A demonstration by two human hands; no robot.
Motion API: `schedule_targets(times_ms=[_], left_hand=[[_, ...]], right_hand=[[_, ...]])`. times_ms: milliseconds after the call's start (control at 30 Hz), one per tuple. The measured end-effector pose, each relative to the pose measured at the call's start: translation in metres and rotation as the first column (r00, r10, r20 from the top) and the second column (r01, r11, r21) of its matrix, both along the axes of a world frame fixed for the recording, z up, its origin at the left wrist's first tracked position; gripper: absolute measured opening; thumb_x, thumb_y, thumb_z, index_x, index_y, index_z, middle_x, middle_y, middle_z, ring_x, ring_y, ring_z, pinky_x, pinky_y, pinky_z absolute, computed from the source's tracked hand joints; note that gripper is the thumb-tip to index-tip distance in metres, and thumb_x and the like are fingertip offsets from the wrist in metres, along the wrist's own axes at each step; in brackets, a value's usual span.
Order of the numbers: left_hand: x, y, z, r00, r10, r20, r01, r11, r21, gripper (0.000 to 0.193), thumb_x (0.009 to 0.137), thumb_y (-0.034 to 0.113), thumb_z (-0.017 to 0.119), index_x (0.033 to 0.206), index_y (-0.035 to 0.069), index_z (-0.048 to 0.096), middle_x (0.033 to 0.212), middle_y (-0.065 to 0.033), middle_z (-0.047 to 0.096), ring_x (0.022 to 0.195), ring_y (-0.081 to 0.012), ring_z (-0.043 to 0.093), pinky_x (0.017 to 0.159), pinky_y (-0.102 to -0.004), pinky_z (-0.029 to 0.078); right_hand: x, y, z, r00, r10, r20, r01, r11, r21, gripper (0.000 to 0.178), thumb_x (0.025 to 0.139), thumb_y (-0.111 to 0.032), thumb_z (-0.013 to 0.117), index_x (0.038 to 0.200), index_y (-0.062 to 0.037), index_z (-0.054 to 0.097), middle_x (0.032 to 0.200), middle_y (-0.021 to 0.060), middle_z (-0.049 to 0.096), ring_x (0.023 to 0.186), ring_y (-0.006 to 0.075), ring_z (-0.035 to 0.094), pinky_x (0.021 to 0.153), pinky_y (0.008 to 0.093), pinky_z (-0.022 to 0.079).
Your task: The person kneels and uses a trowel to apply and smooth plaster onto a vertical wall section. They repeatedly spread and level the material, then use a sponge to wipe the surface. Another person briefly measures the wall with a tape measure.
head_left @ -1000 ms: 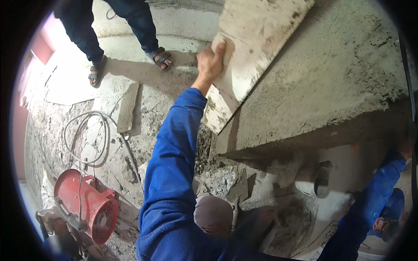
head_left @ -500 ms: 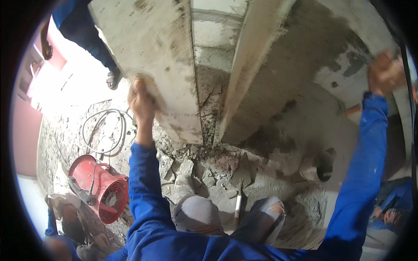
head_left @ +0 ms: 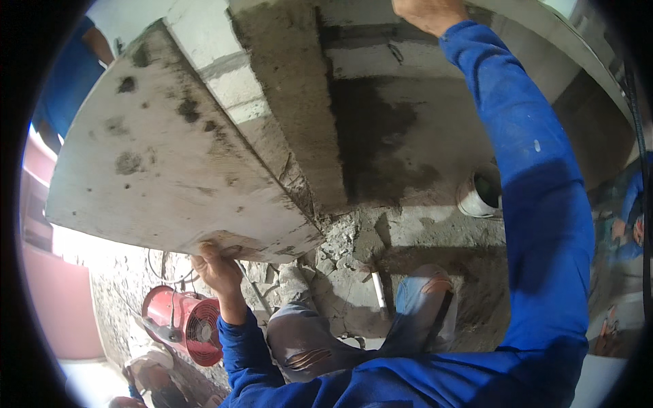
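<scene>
Head view: the left hand (head_left: 219,266) grips the lower edge of a large pale slab (head_left: 163,170), fingers curled under the rim and closed on it; the slab is tilted, its stained face turned to the camera, its far edge leaning against or close beside a block wall (head_left: 224,75). The right hand (head_left: 428,12) reaches up to the top of the picture with the blue sleeve (head_left: 537,204) stretched full length; it is cut by the frame, so whether it is open or closed, or has hold of the slab's upper part, cannot be told. Below lie rubble (head_left: 340,251) and rough mortar, the person's knees, a white pipe end (head_left: 479,194) set in the wall base, and a red fan (head_left: 183,323) on the floor at lower left. Another person in blue stands at upper left, behind the slab. Judged step: the slab is being raised and steadied on edge beside the wall. The next move would call for a firm two-handed hold and steady footing clear of the rubble.
</scene>
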State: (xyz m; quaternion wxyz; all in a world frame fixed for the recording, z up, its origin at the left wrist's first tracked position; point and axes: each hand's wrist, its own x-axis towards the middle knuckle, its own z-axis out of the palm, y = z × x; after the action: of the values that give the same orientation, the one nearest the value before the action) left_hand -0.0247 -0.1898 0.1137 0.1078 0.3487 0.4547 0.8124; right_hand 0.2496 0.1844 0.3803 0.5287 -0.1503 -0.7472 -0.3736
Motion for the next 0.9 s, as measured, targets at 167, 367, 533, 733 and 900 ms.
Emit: schedule_targets(times_ms=[167, 367, 533, 733, 900], left_hand=[[0.062, 0.022, 0.017, 0.956, -0.245, -0.16, 0.226, 0.965, -0.129, 0.032, 0.099, 0.027, 0.059, 0.119, 0.003, 0.057, 0.112, -0.0095, 0.065, 0.101, -0.0195, 0.062, 0.091, -0.0369, 0.05], [0.149, 0.093, 0.037, 0.813, -0.562, -0.151, 0.448, 0.77, -0.455, 0.033, 0.094, 0.028, 0.067, 0.109, -0.002, 0.062, 0.096, -0.007, 0.068, 0.087, -0.0125, 0.061, 0.077, -0.0292, 0.051], [0.234, 0.193, 0.007, 0.709, -0.696, -0.114, 0.512, 0.619, -0.596, 0.04, 0.093, 0.036, 0.068, 0.091, -0.002, 0.059, 0.073, -0.0053, 0.06, 0.07, -0.0098, 0.052, 0.061, -0.0303, 0.047], [0.292, 0.346, -0.066, 0.735, -0.636, -0.235, 0.345, 0.65, -0.677, 0.052, 0.088, 0.045, 0.07, 0.1, -0.005, 0.062, 0.085, -0.018, 0.067, 0.07, -0.0234, 0.065, 0.061, -0.0378, 0.051], [0.286, 0.448, -0.05, 0.814, -0.447, -0.37, 0.074, 0.712, -0.698, 0.058, 0.087, 0.05, 0.067, 0.113, -0.001, 0.063, 0.098, -0.0184, 0.07, 0.094, -0.0304, 0.069, 0.08, -0.0396, 0.055]], right_hand=[[0.057, -0.024, 0.013, 0.963, 0.247, 0.107, -0.218, 0.95, -0.223, 0.042, 0.096, -0.019, 0.055, 0.131, 0.0046, 0.05, 0.127, 0.0272, 0.054, 0.123, 0.0409, 0.049, 0.105, 0.0467, 0.038], [0.208, -0.106, -0.111, 0.754, 0.167, -0.636, -0.549, 0.692, -0.469, 0.035, 0.103, -0.013, 0.047, 0.134, 0.0026, 0.049, 0.121, 0.0143, 0.062, 0.114, 0.018, 0.058, 0.094, 0.0315, 0.05], [0.298, -0.201, -0.274, 0.694, -0.369, -0.618, -0.318, 0.613, -0.723, 0.033, 0.105, -0.017, 0.042, 0.132, 0.0007, 0.051, 0.108, 0.0107, 0.063, 0.088, 0.0149, 0.058, 0.082, 0.0299, 0.049], [0.329, -0.325, -0.416, 0.772, -0.553, -0.312, -0.312, 0.097, -0.945, 0.035, 0.103, -0.028, 0.047, 0.119, 0.0011, 0.06, 0.09, 0.0072, 0.063, 0.074, 0.0132, 0.056, 0.069, 0.0304, 0.049], [0.299, -0.393, -0.488, 0.81, -0.581, -0.081, -0.439, -0.509, -0.741, 0.037, 0.1, -0.034, 0.054, 0.115, -0.0009, 0.063, 0.09, 0.0091, 0.069, 0.077, 0.0157, 0.065, 0.069, 0.0315, 0.052]])
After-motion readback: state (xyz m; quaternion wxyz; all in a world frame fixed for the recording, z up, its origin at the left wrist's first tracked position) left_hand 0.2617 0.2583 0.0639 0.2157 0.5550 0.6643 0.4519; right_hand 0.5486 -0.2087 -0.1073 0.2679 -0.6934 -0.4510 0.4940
